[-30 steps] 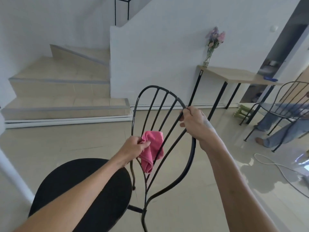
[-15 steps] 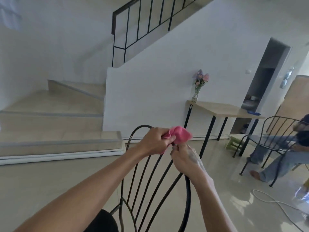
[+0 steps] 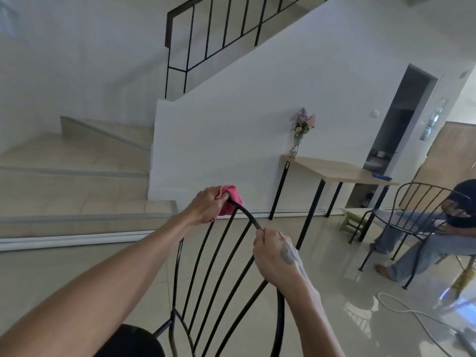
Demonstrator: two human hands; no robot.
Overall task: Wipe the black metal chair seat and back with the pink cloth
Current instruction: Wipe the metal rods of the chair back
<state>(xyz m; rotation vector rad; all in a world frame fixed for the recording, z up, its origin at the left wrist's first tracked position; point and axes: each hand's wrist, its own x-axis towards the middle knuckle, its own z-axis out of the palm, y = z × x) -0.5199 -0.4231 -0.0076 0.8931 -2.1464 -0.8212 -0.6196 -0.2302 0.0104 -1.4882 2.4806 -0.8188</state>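
Observation:
A black metal chair stands in front of me; its curved back (image 3: 226, 269) of thin rods fills the lower middle, and a sliver of the round black seat (image 3: 134, 342) shows at the bottom edge. My left hand (image 3: 206, 206) grips the pink cloth (image 3: 230, 200), wrapped over the top rail of the chair back. My right hand (image 3: 274, 253) grips the same rail lower down on its right side. The cloth hides the top of the rail.
Tiled stairs (image 3: 72, 181) rise at the left behind a white wall. A wooden side table (image 3: 334, 171) with a vase of flowers (image 3: 301, 132) stands at the right. A person sits on a second black chair (image 3: 417, 220) at far right. A white cable (image 3: 412, 313) lies on the floor.
My left hand carried the pink cloth from the middle rods up to the top rail, then slid it left along the rail away from my right hand. The view has tilted upward.

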